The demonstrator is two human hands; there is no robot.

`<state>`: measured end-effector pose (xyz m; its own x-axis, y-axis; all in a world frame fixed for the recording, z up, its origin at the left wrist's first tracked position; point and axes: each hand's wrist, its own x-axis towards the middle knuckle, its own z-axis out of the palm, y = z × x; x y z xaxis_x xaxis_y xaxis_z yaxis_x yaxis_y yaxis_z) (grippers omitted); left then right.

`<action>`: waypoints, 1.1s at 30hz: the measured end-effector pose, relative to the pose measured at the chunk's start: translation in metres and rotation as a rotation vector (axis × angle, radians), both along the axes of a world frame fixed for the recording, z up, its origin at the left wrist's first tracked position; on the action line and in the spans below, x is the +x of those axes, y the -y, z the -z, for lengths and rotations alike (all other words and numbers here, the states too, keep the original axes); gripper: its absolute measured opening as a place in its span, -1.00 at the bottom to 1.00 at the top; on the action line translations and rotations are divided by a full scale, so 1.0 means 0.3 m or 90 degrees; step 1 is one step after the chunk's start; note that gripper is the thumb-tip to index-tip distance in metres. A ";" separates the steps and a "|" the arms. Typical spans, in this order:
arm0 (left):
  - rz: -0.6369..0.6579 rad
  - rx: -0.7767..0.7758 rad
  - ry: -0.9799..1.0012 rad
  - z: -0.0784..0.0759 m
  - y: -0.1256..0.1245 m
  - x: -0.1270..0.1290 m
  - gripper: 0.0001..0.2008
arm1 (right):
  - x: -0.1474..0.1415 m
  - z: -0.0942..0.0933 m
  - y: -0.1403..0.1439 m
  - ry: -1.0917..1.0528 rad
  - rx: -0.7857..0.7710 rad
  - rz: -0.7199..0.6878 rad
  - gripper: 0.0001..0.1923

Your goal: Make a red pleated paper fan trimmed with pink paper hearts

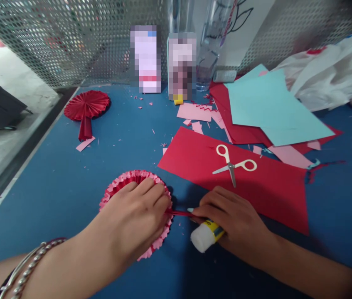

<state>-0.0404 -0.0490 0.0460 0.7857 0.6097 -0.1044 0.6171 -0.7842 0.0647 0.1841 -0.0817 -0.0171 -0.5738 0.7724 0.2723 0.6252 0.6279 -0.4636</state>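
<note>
A round pleated paper fan [116, 192], red with a pink zigzag-cut rim, lies on the blue table. My left hand [140, 211] covers its middle, with fingers closed down on it. Out from under these fingers runs a narrow red paper strip [180, 213] to the right. The fingertips of my right hand [232, 211] pinch its far end. That same hand also grips a yellow glue stick [215, 229] with a white cap [201, 238] in its palm. What lies under my left palm is hidden.
White-handled scissors [231, 166] lie spread on a red sheet [191, 151]. Behind are light-blue paper [275, 106] and pink scraps [194, 112]. A smaller red fan [87, 105] lies far left. Two phones [147, 62] lean on the mesh, beside a clear bottle [208, 54].
</note>
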 end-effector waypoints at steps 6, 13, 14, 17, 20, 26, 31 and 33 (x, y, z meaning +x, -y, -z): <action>0.026 0.013 -0.038 -0.003 0.001 0.006 -0.86 | -0.005 -0.008 0.002 0.023 0.027 0.001 -0.77; 0.010 0.016 -0.030 0.006 -0.004 0.024 -0.82 | -0.006 -0.024 -0.006 0.015 0.068 0.028 -0.86; 0.009 0.017 -0.026 0.007 -0.005 0.025 -0.81 | -0.002 -0.025 -0.005 0.017 0.062 0.031 -0.85; 0.018 0.019 -0.018 0.011 -0.007 0.025 -0.79 | 0.013 -0.027 -0.004 0.021 0.022 0.041 -0.76; 0.024 0.026 -0.015 0.011 -0.006 0.026 -0.80 | 0.030 -0.033 -0.006 0.017 -0.028 0.058 -0.64; 0.016 0.044 -0.031 0.007 0.002 0.025 -0.79 | 0.086 -0.076 -0.019 -0.008 -0.096 0.126 -0.69; -0.014 0.041 -0.061 -0.014 0.030 0.003 -0.84 | 0.119 -0.100 -0.022 -0.010 -0.146 0.243 -0.81; -0.025 0.030 -0.063 -0.029 0.033 0.008 -0.84 | 0.123 -0.100 -0.020 -0.004 -0.128 0.234 -0.74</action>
